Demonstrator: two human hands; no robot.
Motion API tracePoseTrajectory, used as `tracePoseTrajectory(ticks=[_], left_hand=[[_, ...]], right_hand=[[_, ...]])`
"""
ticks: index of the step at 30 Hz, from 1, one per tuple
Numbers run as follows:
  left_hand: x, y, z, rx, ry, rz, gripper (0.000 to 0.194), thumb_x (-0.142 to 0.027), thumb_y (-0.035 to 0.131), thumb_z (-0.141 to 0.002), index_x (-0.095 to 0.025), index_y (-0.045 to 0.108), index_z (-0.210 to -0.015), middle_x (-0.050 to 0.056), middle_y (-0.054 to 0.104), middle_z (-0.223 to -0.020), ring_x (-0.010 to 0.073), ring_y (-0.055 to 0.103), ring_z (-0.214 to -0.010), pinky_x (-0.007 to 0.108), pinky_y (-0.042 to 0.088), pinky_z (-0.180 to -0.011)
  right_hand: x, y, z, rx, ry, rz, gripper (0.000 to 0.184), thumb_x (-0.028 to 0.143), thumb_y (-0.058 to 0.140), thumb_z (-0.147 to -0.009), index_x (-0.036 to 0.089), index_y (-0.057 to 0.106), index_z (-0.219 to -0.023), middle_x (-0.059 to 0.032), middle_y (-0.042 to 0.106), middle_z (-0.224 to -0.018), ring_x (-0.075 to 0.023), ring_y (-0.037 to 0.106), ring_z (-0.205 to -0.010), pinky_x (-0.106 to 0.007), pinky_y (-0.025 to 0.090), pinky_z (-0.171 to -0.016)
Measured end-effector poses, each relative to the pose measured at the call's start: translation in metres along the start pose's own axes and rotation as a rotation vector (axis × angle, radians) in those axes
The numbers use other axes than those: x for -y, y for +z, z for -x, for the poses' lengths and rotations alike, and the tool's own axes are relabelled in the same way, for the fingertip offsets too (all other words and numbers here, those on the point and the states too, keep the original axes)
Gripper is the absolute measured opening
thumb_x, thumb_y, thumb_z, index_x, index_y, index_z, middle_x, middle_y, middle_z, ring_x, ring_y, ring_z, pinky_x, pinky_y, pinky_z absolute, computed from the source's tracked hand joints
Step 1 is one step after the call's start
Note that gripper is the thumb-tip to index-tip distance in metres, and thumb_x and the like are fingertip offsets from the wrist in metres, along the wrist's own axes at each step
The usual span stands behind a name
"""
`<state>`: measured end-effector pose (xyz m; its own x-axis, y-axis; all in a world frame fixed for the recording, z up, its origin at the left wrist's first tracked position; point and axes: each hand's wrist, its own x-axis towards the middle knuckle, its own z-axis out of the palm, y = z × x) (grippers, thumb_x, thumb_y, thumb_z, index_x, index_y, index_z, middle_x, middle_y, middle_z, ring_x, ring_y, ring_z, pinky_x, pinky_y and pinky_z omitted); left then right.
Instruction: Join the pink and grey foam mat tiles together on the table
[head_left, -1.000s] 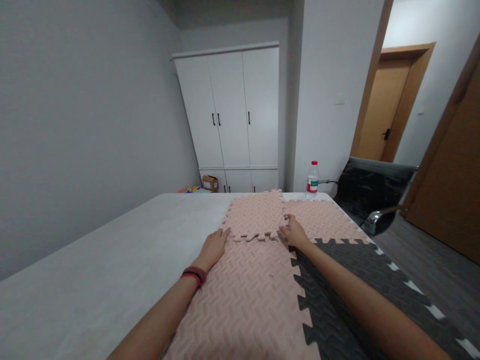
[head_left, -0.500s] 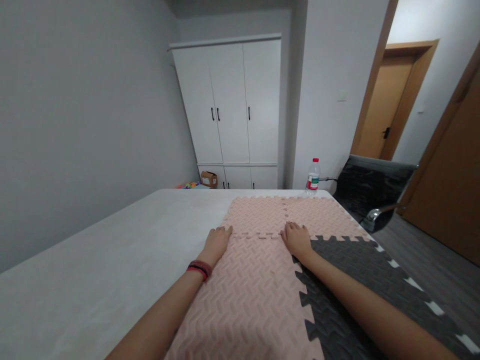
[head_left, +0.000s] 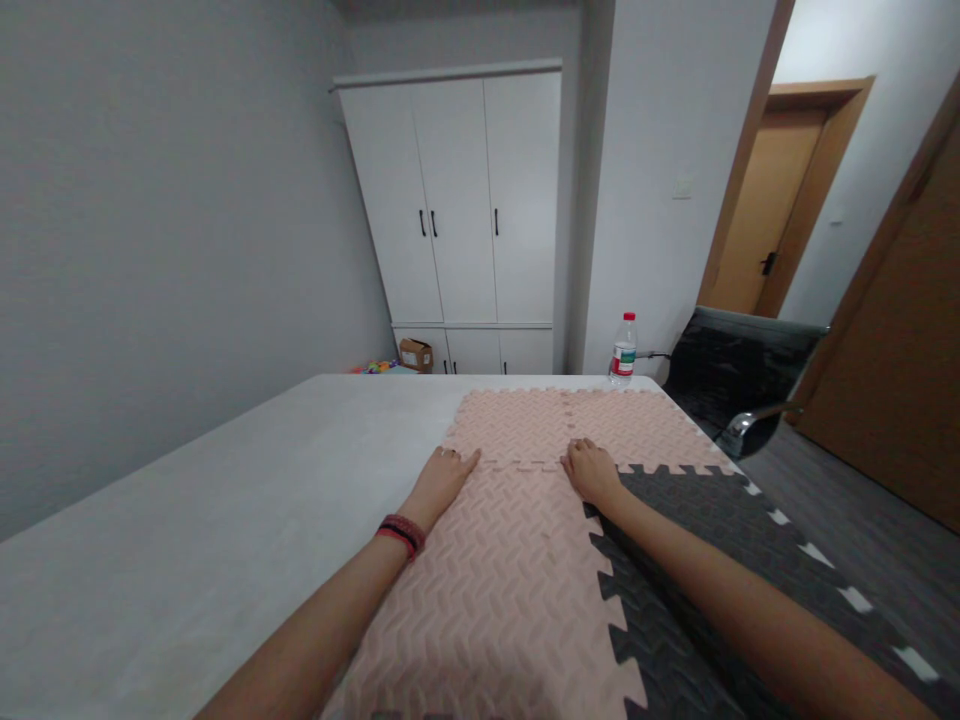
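My left hand (head_left: 442,482) lies at the left edge of the near pink foam mat tile (head_left: 517,570), by the seam with the far-left pink tile (head_left: 510,415). Its thumb is spread on the pink surface; the other fingertips are partly hidden from me. At the other end of that seam, my right hand (head_left: 591,470) rests palm down, fingers forward, where the pink tiles meet the black foam tile (head_left: 697,520). Neither hand appears to hold anything. Beyond it is the far-right pink tile (head_left: 645,425).
The mats lie on a white table (head_left: 225,520). A water bottle with a red cap (head_left: 624,350) stands at the far edge. Past the right side is a black chair (head_left: 739,370). Behind the table are a cardboard box (head_left: 415,355) and a white cabinet (head_left: 465,210).
My left hand has shifted slightly, its thumb now reaching farther right over the pink mat. My right hand stays at the seam. The view has tilted slightly.
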<state>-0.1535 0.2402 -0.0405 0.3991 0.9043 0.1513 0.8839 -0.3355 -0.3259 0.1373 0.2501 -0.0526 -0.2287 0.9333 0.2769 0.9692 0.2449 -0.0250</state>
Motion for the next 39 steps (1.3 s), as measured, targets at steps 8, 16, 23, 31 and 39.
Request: tracePoseTrajectory(ticks=[8, 16, 23, 31, 39], left_hand=[[0.001, -0.007, 0.004, -0.005, 0.084, -0.03, 0.039, -0.028, 0.047, -0.09, -0.02, 0.042, -0.129, 0.003, 0.062, -0.093, 0.0171, 0.061, -0.083, 0.039, 0.05, -0.077], [0.009, -0.002, 0.017, 0.005, 0.101, 0.0, 0.06, -0.01, 0.035, -0.086, -0.041, 0.029, -0.137, 0.01, 0.062, -0.103, 0.0228, 0.061, -0.092, 0.035, 0.044, -0.079], [0.026, -0.001, -0.004, 0.042, 0.054, 0.098, 0.042, -0.023, 0.039, -0.089, -0.035, 0.046, -0.128, 0.005, 0.065, -0.092, 0.0211, 0.062, -0.085, 0.036, 0.045, -0.078], [0.013, 0.038, -0.067, 0.015, -0.136, 0.237, 0.056, -0.051, 0.034, -0.09, -0.022, 0.03, -0.138, 0.011, 0.036, -0.143, 0.0276, 0.036, -0.129, 0.053, 0.028, -0.104], [0.005, 0.057, -0.071, 0.089, -0.155, 0.314, 0.077, -0.074, 0.024, -0.078, -0.031, 0.021, -0.142, 0.01, 0.023, -0.151, 0.0299, 0.019, -0.138, 0.053, 0.015, -0.109]], right_hand=[[0.037, -0.023, -0.03, 0.038, 0.032, 0.016, 0.034, 0.019, 0.038, -0.086, 0.01, 0.058, -0.112, -0.0212, 0.046, -0.129, -0.0291, 0.045, -0.112, -0.046, 0.035, -0.09], [0.075, 0.023, -0.066, 0.133, -0.023, -0.151, 0.06, 0.048, 0.023, -0.092, 0.016, 0.025, -0.143, -0.0142, 0.02, -0.15, -0.0264, 0.015, -0.136, -0.053, 0.014, -0.105], [0.069, 0.047, -0.067, 0.169, -0.039, -0.231, 0.063, 0.054, 0.017, -0.091, 0.019, 0.024, -0.143, -0.0124, 0.017, -0.15, -0.0269, 0.01, -0.138, -0.056, 0.0, -0.106], [0.066, 0.049, -0.069, 0.14, -0.025, -0.33, 0.065, 0.056, 0.022, -0.09, 0.02, 0.026, -0.143, -0.0113, 0.017, -0.151, -0.0265, 0.008, -0.138, -0.055, -0.005, -0.107], [0.054, 0.048, -0.082, 0.142, -0.002, -0.506, 0.062, 0.054, 0.021, -0.091, 0.018, 0.029, -0.141, -0.0112, 0.03, -0.146, -0.0223, 0.024, -0.135, -0.055, 0.009, -0.108]])
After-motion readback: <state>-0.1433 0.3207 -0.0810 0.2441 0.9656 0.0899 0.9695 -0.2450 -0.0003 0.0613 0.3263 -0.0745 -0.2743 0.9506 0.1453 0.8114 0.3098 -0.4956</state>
